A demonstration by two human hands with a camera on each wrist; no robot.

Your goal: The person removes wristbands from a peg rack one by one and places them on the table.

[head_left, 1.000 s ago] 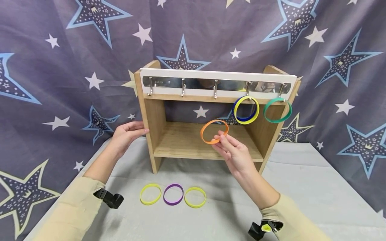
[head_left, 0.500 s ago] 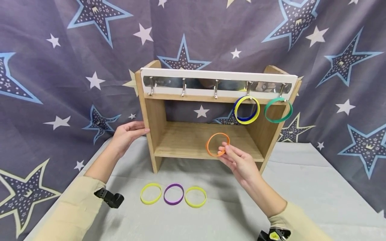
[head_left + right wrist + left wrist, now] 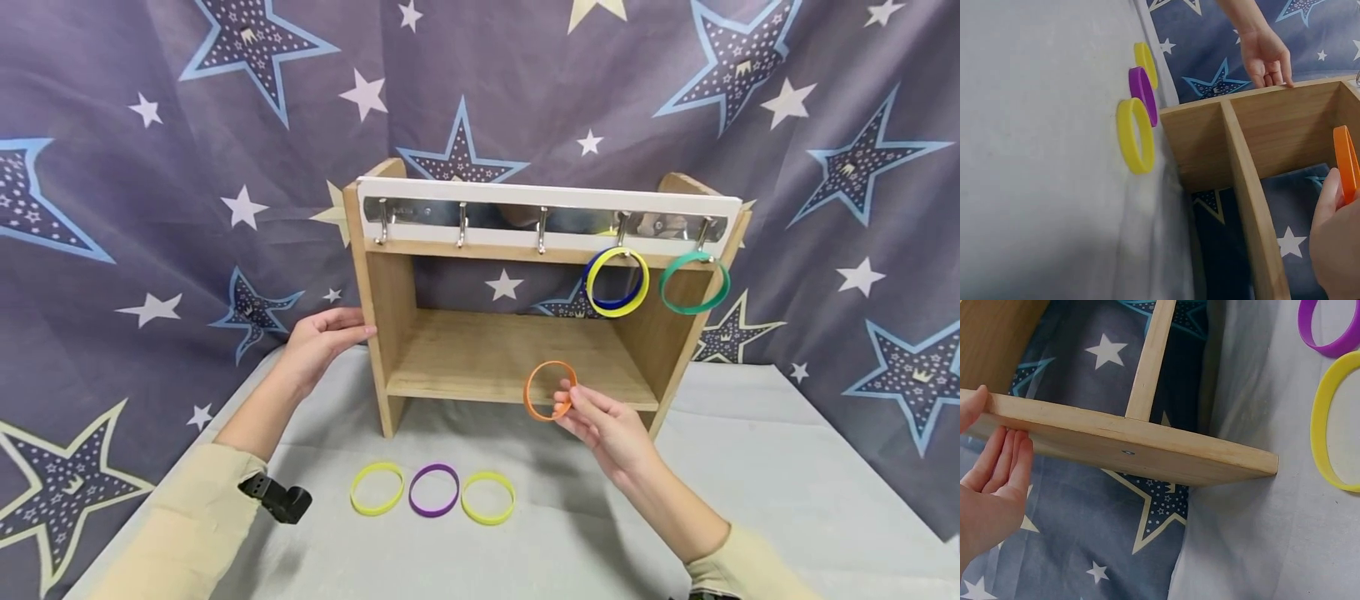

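Three bands point(image 3: 433, 490) lie in a row on the cloth point(image 3: 750, 467), nearest the person. Just beyond, the right hand point(image 3: 609, 427) pinches an orange band point(image 3: 550, 390) low before the shelf point(image 3: 517, 308), seemingly carrying it to the table; setting it down calls for loosening that pinch. The left hand point(image 3: 318, 342) rests straight-fingered against the shelf's side, and farther back bands hang on two hooks point(image 3: 660, 229).

Blue ring point(image 3: 619, 297) mostly hidden behind yellow ring point(image 3: 617, 282).

We are viewing a purple-grey backdrop cloth point(image 3: 150, 125) printed with blue and cream stars, hanging in folds behind a bench point(image 3: 750, 467) that is lying under a pale grey cover in even light.
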